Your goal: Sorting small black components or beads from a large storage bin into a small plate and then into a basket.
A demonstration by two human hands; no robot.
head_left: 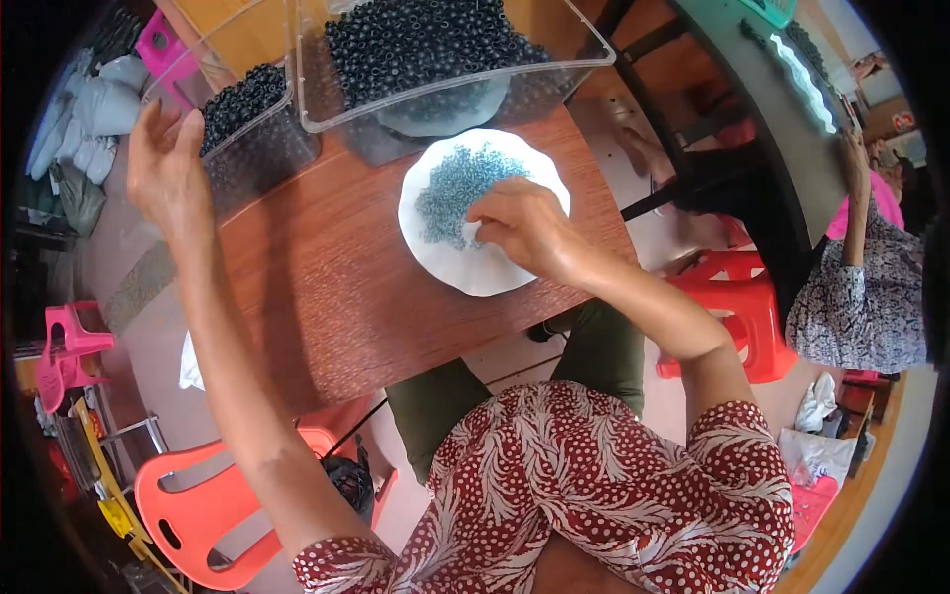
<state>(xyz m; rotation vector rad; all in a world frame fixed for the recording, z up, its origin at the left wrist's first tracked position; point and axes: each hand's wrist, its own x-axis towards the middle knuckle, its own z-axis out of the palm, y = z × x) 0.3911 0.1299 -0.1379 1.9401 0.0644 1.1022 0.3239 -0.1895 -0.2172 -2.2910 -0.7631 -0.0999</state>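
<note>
My right hand (531, 226) reaches over a white plate with a wavy rim (457, 280). Its fingertips are drawn together at the edge of a layer of tiny blue-green beads (450, 198) spread on the plate; anything between them is hidden. Raised at the far left, my left hand (166, 163) is beside a smaller clear bin (259, 158) of black ring-shaped pieces (245, 104). Its thumb and fingers stand apart, and I see nothing in them. Behind the plate, a larger clear bin (460, 77) holds many more black pieces (416, 45).
Everything stands on a reddish-brown wooden table (327, 297). Right of it are a red stool (732, 317) and a dark table (762, 139), where another person in a patterned top (861, 302) sits. An orange-red chair (188, 505) is at the lower left.
</note>
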